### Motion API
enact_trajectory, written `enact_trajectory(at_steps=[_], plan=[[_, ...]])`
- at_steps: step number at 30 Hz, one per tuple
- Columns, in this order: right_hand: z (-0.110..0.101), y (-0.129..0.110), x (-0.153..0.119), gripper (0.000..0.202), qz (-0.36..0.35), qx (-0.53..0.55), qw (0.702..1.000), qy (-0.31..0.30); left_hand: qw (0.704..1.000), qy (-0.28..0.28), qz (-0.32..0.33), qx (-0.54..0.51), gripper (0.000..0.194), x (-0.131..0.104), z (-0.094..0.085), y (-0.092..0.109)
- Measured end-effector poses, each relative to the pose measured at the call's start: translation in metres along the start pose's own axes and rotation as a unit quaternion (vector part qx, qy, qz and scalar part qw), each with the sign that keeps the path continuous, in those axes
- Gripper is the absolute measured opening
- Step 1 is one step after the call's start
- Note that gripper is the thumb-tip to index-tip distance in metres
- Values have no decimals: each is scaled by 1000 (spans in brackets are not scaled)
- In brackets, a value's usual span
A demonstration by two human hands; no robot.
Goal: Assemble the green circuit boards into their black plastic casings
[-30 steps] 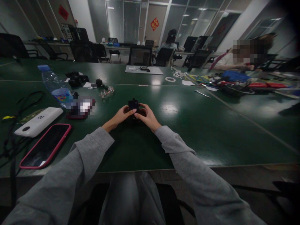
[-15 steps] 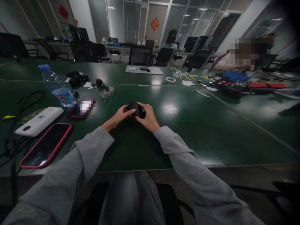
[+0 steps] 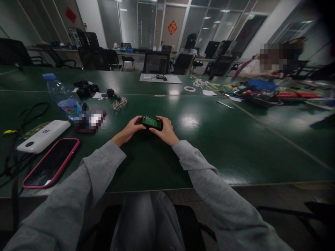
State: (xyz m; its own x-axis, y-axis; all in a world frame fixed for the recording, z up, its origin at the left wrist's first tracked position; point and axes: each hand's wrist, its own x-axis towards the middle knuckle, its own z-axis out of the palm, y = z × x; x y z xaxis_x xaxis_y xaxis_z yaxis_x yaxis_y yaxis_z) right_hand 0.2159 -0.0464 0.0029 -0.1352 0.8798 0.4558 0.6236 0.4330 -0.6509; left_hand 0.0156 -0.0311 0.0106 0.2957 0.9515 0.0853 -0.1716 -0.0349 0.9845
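Note:
My left hand (image 3: 131, 129) and my right hand (image 3: 165, 130) both grip a small black device (image 3: 151, 122) just above the green table (image 3: 209, 139). The device lies flat between my fingers, and a green circuit board shows on its upper face. My left fingers hold its left end, my right fingers wrap its right end. Grey sleeves cover both of my arms.
To the left lie a pink-cased phone (image 3: 51, 162), a white power bank (image 3: 43, 135), black cables (image 3: 15, 139), a water bottle (image 3: 62, 96) and glasses (image 3: 119, 103). A seated person (image 3: 261, 68) works at the far right amid cables and tools. Office chairs stand at the back.
I have turned the device over in my hands: first it stood upright, then tilted, and now its green board side faces up. My hands stayed in the same place.

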Motion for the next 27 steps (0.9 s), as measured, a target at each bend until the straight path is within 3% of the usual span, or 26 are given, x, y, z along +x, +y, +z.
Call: enact_trajectory(at_steps=[4, 9, 19, 27], plan=[[2, 5, 0, 56, -36, 16, 999, -26, 999, 2, 13, 38, 52, 0, -1, 1], [1, 4, -1, 52, -67, -24, 997, -13, 997, -18, 13, 76, 56, 0, -1, 2], [0, -1, -2, 50, -95, -48, 994, -19, 984, 30, 32, 174, 44, -2, 6, -1], [0, -1, -3, 50, -103, -52, 993, -23, 965, 47, 84, 244, 40, -2, 8, -7]])
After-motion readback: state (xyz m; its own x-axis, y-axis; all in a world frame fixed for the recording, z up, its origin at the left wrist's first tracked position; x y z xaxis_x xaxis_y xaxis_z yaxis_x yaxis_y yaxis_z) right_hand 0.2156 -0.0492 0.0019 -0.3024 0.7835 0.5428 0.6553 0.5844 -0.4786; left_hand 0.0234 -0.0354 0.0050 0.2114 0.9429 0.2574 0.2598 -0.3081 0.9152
